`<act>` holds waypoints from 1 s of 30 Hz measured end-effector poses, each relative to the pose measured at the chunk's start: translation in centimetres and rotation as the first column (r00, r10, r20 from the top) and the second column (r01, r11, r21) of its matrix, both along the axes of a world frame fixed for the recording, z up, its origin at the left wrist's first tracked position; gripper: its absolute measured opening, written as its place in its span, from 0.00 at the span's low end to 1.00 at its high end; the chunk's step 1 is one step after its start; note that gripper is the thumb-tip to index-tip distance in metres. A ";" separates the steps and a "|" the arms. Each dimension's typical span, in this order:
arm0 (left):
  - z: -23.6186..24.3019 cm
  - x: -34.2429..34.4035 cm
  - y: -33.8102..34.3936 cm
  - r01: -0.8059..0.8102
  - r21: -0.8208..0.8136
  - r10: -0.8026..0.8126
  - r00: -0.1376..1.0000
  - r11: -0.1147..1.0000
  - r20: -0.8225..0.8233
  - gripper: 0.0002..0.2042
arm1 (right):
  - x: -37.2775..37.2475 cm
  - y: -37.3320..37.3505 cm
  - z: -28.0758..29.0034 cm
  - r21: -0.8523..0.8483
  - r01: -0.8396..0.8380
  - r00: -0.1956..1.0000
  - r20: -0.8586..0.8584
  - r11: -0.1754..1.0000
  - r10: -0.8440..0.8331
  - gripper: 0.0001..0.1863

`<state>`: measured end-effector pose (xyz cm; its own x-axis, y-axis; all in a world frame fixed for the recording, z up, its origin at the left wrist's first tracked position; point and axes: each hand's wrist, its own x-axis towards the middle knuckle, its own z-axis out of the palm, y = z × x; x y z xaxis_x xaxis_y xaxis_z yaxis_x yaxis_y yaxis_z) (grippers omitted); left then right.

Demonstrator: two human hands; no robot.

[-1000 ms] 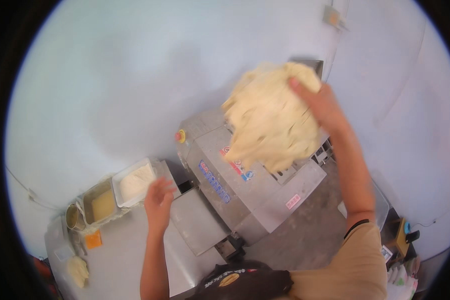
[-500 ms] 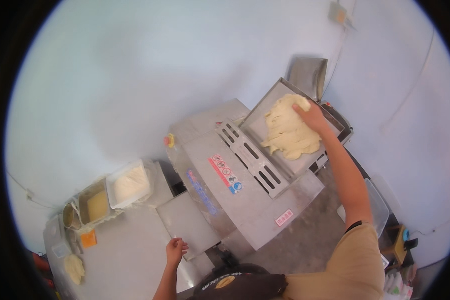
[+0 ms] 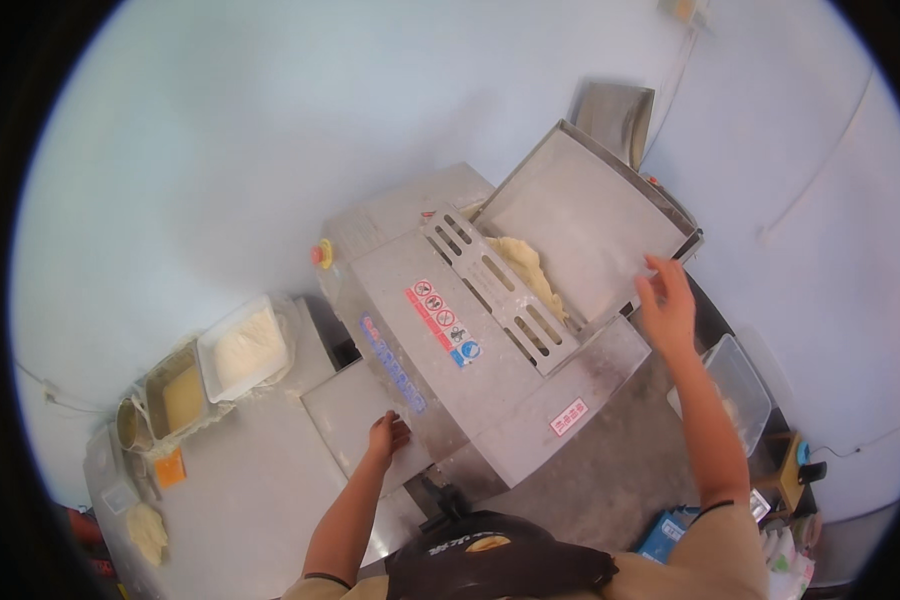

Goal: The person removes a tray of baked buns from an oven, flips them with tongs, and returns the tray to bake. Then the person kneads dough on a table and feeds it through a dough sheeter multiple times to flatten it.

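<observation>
A sheet of pale dough point(image 3: 532, 272) lies at the lower left end of the metal feed tray point(image 3: 590, 200), most of it under the slotted guard point(image 3: 498, 290) of a dough-rolling machine point(image 3: 470, 400). Beside the tray's right edge is my right hand point(image 3: 667, 305), empty, its fingers apart and somewhat bent. My left hand point(image 3: 389, 436) hovers by the flat outfeed plate point(image 3: 355, 405) at the machine's near left side. It holds nothing visible, with its fingers loosely apart; whether it touches the plate I cannot tell.
Left of the machine, a metal table point(image 3: 260, 480) bears a white tub of flour point(image 3: 248, 350), a metal pan with yellowish contents point(image 3: 182, 400), an orange square point(image 3: 170, 467) and a pale dough-coloured piece point(image 3: 147, 533). A red emergency button point(image 3: 319, 254) sits on the machine's corner.
The dough has slid down the tray, partly under the slotted guard. My right hand has let go of it and drawn back to the tray's right edge. My left hand has moved up and right.
</observation>
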<state>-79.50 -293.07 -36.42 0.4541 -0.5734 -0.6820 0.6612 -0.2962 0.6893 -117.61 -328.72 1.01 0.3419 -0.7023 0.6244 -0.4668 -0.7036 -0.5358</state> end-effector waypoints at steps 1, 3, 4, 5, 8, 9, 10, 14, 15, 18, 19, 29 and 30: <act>-0.6 0.3 -0.3 -0.032 -0.061 0.027 0.996 0.998 -0.083 0.22 | -1.7 0.7 -1.3 -0.046 -0.022 0.998 0.058 0.999 0.025 0.19; 1.2 -1.6 -3.7 -0.173 -0.237 0.093 0.944 0.956 -0.316 0.19 | -6.9 2.3 -4.4 -0.147 0.064 0.998 0.029 0.987 -0.061 0.18; 2.8 -3.0 -5.8 -0.243 -0.305 0.094 0.897 0.921 -0.432 0.18 | -10.2 3.0 -6.5 -0.090 0.114 0.993 -0.022 0.989 -0.116 0.18; 3.8 -3.4 -7.4 -0.295 -0.336 0.084 0.849 0.895 -0.522 0.17 | -12.8 3.7 -8.9 -0.029 0.149 0.986 -0.068 0.988 -0.150 0.17; 2.4 -3.6 -9.2 -0.368 -0.355 0.075 0.778 0.860 -0.624 0.17 | -18.1 5.2 -16.2 0.004 0.182 0.934 -0.313 0.983 -0.172 0.17; 1.5 -3.5 -9.6 -0.378 -0.350 0.081 0.770 0.857 -0.633 0.17 | -19.6 5.6 -19.0 -0.046 0.194 0.879 -0.436 0.980 -0.194 0.17; 0.5 -3.4 -9.8 -0.390 -0.341 0.089 0.759 0.855 -0.644 0.17 | -20.3 6.8 -21.6 -0.009 0.218 0.855 -0.481 0.976 -0.195 0.17; -2.4 -3.9 -11.0 -0.407 -0.308 0.113 0.740 0.860 -0.663 0.16 | -25.3 13.5 -30.4 0.309 0.323 0.807 -0.583 0.895 -0.090 0.23; -2.6 -4.4 -11.6 -0.395 -0.299 0.104 0.736 0.869 -0.669 0.16 | -27.1 15.6 -32.2 0.306 0.331 0.739 -0.672 0.893 -0.043 0.27; -4.4 -3.4 -9.9 -0.431 -0.258 0.189 0.755 0.865 -0.628 0.16 | -26.6 20.1 -35.4 0.548 0.333 0.701 -0.688 0.768 0.188 0.24; -5.2 -2.6 -8.5 -0.454 -0.243 0.231 0.761 0.858 -0.606 0.16 | -25.9 20.9 -35.3 0.618 0.357 0.628 -0.714 0.701 0.309 0.21; -1.5 -0.5 -0.1 -0.422 -0.140 0.420 0.906 0.896 -0.045 0.17 | -28.0 29.4 -44.0 0.814 0.440 0.548 -0.578 0.380 0.605 0.23; -0.6 -0.2 1.2 -0.421 -0.125 0.427 0.904 0.899 0.025 0.18 | -27.2 29.7 -44.6 0.827 0.419 0.553 -0.561 0.376 0.617 0.23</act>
